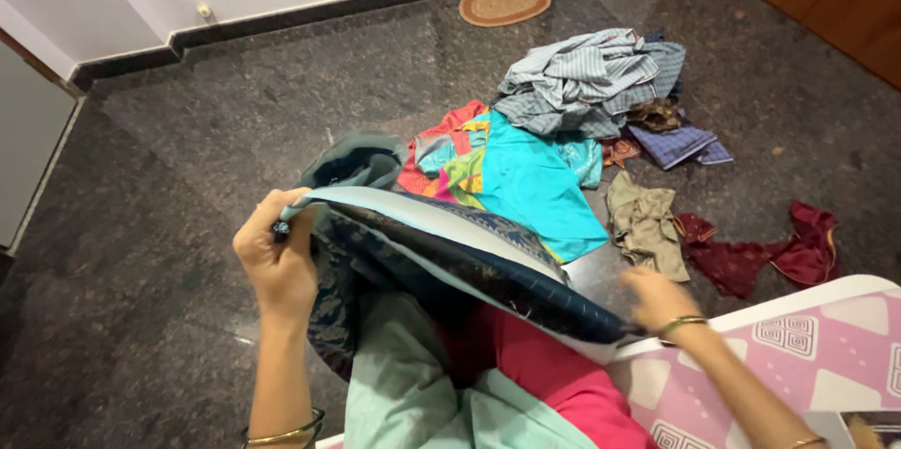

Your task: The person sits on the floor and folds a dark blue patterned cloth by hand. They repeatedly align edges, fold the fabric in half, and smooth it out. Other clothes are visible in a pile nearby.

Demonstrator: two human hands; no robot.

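A dark blue cloth (469, 266) with a pale lining is held stretched above the floor (169, 224), between the two hands. Its upper corner is pinched in the closed left hand (277, 257); its lower edge is met by the blurred right hand (657, 299), whose grip cannot be told. A pink patterned board (817, 346) lies beside the right wrist. Farther off, a turquoise garment (526, 182), maroon cloth (770, 257) and a striped heap (591, 78) are strewn, with a round mat (505, 2) by the wall.
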